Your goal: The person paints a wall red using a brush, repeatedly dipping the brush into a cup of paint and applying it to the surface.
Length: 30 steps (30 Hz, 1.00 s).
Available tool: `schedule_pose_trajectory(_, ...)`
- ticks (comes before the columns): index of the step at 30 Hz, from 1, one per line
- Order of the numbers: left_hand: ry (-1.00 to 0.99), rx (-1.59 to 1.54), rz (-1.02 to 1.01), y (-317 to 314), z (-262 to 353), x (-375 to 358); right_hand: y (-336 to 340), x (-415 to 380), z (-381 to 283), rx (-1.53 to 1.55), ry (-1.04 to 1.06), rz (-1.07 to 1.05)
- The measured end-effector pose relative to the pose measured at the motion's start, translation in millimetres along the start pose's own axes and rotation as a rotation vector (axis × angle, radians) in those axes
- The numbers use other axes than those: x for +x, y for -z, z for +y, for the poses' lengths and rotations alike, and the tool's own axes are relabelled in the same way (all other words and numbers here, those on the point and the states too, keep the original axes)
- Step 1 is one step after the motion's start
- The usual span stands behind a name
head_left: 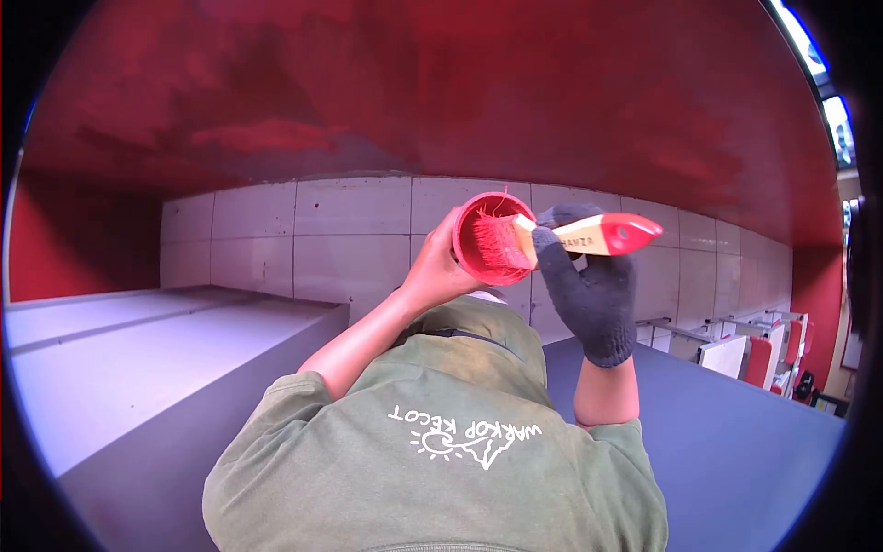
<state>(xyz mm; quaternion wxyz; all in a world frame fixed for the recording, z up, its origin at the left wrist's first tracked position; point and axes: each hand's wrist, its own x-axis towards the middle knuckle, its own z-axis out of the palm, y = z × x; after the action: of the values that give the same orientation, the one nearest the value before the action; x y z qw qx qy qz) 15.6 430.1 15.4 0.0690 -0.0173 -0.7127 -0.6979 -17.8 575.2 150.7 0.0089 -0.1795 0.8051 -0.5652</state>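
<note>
My bare left hand [430, 265] is wrapped around a red cup [467, 256], tilted so that its mouth faces me. Its inside is coated in red, and how much paint it holds cannot be made out. In my right hand [593, 299], covered by a dark knit glove, I grip a paintbrush [589, 235] by its pale wooden handle with a red end. The brush's red-coated bristles [497, 241] rest inside the cup's mouth, pointing left. A few stray bristles stick out above the rim.
A red-painted wall [441, 92] with patchy darker areas rises ahead. White floor tiles [354, 207] run along its foot. At left stands a pale-topped block [175, 340]; a blue-grey surface [727, 442] lies at right. Beyond it are red-and-white chairs [760, 361].
</note>
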Motion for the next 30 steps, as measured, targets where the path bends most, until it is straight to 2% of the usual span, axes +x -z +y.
schedule_pose_trajectory(3, -0.001, 0.025, 0.039, 1.5, 3.0, -3.6, -8.0, 5.5, 5.7, -0.198, 0.032, -0.093)
schedule_pose_trajectory(12, 0.004, 0.036, 0.044, 6.2, 4.2, -1.6, -23.5, 16.7, 24.1, -0.226, 0.035, -0.151)
schedule_pose_trajectory(30, 0.005, 0.056, -0.023, -14.4, -7.2, 32.5, 1.0, 39.9, 50.9, -0.319, -0.017, -0.139)
